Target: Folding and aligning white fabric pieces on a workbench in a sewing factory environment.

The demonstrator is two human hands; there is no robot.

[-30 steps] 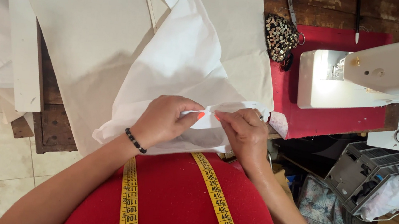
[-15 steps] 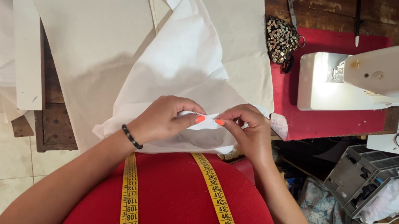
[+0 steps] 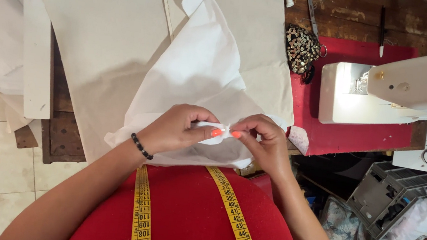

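Left hand (image 3: 178,129) and right hand (image 3: 261,141), lower centre of the frame, pinch one edge of the white cloth (image 3: 202,71), thumbnails almost touching. Each grip is closed tight on a small fold. The cloth drapes over beige fabric (image 3: 106,34) on the table (image 3: 340,17). Best done with the fold kept taut and the pinches close together. Sewing machine (image 3: 412,88) at right.

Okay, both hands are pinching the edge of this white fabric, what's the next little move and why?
Probably fold the pinched edge a little further along and press it flat. The left hand and right hand meet thumb to thumb on one small bunched spot of the white fabric, while the rest lies loose over the beige cloth, so the edge beyond the pinch looks unworked.
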